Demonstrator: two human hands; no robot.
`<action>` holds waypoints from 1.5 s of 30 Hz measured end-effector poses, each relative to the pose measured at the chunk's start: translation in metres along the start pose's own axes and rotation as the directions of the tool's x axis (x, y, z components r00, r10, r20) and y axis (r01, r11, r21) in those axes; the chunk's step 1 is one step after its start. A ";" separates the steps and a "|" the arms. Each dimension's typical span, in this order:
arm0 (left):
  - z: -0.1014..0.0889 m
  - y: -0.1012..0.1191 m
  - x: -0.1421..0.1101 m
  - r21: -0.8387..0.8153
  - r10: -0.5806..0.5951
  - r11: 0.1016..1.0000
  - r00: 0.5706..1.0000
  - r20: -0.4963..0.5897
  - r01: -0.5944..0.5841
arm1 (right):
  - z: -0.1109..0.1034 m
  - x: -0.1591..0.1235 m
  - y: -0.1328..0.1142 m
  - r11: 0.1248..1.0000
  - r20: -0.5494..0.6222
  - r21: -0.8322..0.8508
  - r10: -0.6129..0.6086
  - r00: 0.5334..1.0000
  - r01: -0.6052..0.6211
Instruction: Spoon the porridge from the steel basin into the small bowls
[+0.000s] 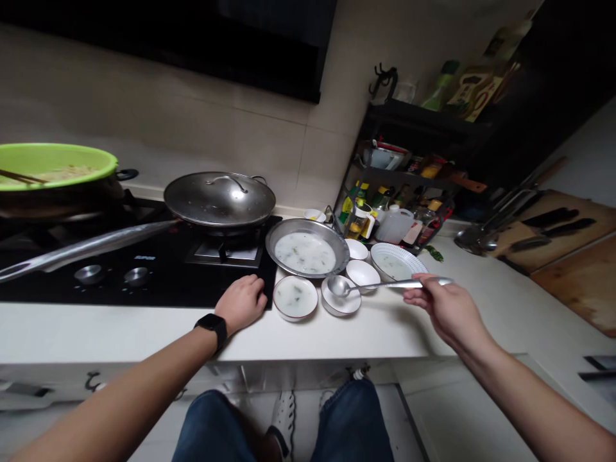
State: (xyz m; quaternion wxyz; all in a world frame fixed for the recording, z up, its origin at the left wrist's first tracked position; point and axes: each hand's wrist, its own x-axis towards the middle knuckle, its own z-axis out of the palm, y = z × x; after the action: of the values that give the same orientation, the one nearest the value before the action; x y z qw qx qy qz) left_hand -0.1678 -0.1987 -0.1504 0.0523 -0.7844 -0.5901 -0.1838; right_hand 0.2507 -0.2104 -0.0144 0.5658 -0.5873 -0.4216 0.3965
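Observation:
A long metal spoon [385, 285] is gripped near its handle end by my right hand [445, 305]. Its head hangs over a small white bowl [341, 305]; whether it touches the rim I cannot tell. Just left stands a red-rimmed bowl [296, 316] filled with whitish soup with green bits. Behind them, a wide metal basin [273, 247] holds more of the same soup. My left hand [243, 301] holds nothing and rests, fingers loosely bent, on the front right edge of the black cooktop [168, 282], close to the red-rimmed bowl.
Two more small white bowls, one of them the nearer bowl [363, 276], stand beside a patterned bowl [409, 260] of soup. A lidded wok [221, 199] sits on the cooktop, its long handle pointing left. A green basin [72, 157] lies far left. A spice rack [409, 170] stands behind.

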 end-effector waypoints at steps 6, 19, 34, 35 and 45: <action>0.000 0.001 0.000 -0.016 -0.010 1.000 1.000 -0.007 0.010 | 0.042 0.034 -0.020 0.936 0.141 -0.142 -0.303 0.943 0.322; -0.004 0.004 0.001 -0.035 -0.029 0.999 1.000 0.007 0.029 | 0.056 -0.011 -0.015 0.192 0.634 -0.176 -0.728 0.261 0.965; -0.001 0.002 0.001 -0.032 -0.016 0.999 1.000 -0.009 0.016 | 0.080 -0.043 0.023 0.959 0.322 -0.097 -0.224 0.920 0.267; -0.001 0.002 0.001 -0.032 -0.016 0.999 1.000 -0.008 0.016 | 0.082 -0.040 0.020 0.981 0.288 -0.072 -0.154 0.945 0.182; -0.002 0.002 0.001 -0.035 -0.010 0.999 1.000 -0.008 0.009 | 0.094 -0.025 -0.014 0.995 0.134 0.007 0.099 0.986 -0.101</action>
State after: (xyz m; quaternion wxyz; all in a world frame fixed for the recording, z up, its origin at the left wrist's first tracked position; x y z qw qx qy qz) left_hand -0.1658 -0.1987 -0.1483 0.0401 -0.7817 -0.5903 -0.1973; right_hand 0.1532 -0.2029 -0.0051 0.5200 -0.5759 -0.4256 0.4656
